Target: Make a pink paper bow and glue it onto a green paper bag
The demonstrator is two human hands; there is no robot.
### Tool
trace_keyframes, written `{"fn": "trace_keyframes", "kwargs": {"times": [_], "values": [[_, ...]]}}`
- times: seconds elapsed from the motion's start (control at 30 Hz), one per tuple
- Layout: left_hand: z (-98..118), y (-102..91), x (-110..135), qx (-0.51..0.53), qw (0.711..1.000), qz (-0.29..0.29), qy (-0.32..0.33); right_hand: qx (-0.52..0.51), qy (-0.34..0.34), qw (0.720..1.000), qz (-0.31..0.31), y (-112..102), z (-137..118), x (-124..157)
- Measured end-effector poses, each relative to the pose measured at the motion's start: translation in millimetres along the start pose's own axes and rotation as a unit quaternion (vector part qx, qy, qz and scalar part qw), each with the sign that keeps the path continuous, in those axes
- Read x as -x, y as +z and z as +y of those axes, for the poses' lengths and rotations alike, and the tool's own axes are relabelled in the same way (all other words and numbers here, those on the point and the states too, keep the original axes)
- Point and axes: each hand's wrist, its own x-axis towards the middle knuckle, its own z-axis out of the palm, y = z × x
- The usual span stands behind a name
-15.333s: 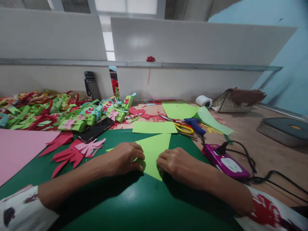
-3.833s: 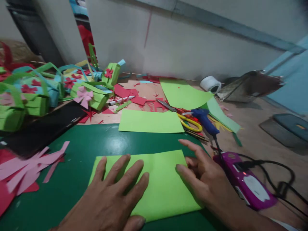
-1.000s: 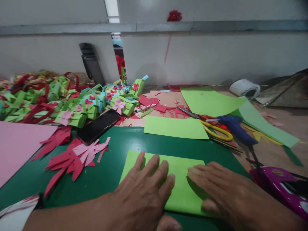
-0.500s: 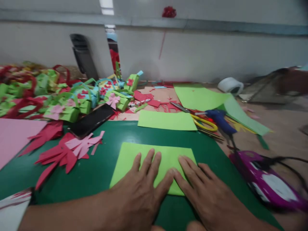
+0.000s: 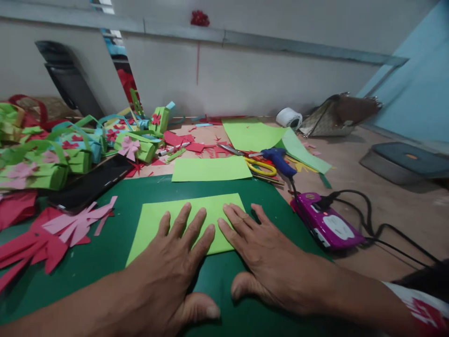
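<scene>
A light green sheet of paper (image 5: 213, 236), which looks folded along its near edge, lies flat on the dark green mat (image 5: 217, 299). My left hand (image 5: 175, 252) presses on it from the left, fingers spread. From the right, my right hand (image 5: 263, 248) lies flat over the sheet's right part, fingers stretched out and thumb apart on the mat. Neither hand grips anything. Just beyond the sheet is a second light green paper strip (image 5: 210, 169). Yellow-handled scissors (image 5: 261, 167) and a blue glue gun (image 5: 278, 161) lie to its right.
Small green paper bags (image 5: 35, 171) with flowers crowd the left, beside a black phone (image 5: 91, 182). Red and pink paper cutouts (image 5: 52, 238) lie nearer. At right are a purple power strip (image 5: 329, 222) with cables, a white roll (image 5: 289, 118), a handbag (image 5: 340, 114) and a grey case (image 5: 407, 161).
The view has turned to the right, so things appear farther left. My hands have moved a little apart, and their thumbs now stretch out toward me; the sheet still lies under my fingers.
</scene>
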Motion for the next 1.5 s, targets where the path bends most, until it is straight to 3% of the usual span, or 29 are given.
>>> {"fn": "trace_keyframes", "kwargs": {"times": [0.13, 0.4, 0.7, 0.87, 1.03, 1.23, 1.5], "values": [[-5.9, 3.5, -6.5, -0.009, 1.0, 0.008, -0.011, -0.015, 0.006, 1.0, -0.022, -5.3, 2.8, -11.3], [-1.3, 7.0, -3.7, -0.008, 0.999, 0.013, 0.046, -0.033, 0.0, 0.999, -0.042, -8.3, 3.6, -9.3], [6.1, -11.4, 0.2, -0.01, 0.999, -0.002, 0.042, -0.013, -0.028, 0.999, -0.021, -3.1, 5.2, 27.7], [5.3, -10.0, 0.2, -0.014, 0.998, 0.033, 0.056, 0.031, -0.039, 0.999, 0.005, -4.4, 2.5, 26.2], [2.9, -7.3, 2.8, -0.027, 0.998, 0.025, 0.059, 0.083, -0.054, 0.995, 0.011, -6.4, 5.6, 27.9], [-10.4, 8.8, 26.3, -0.055, 0.996, 0.057, 0.029, 0.147, -0.081, 0.981, 0.094, -0.3, 11.5, 32.0], [-24.2, 36.3, 68.2, -0.082, 0.984, 0.146, -0.054, 0.236, -0.135, 0.949, 0.162, -2.7, 14.8, 25.0]]}}
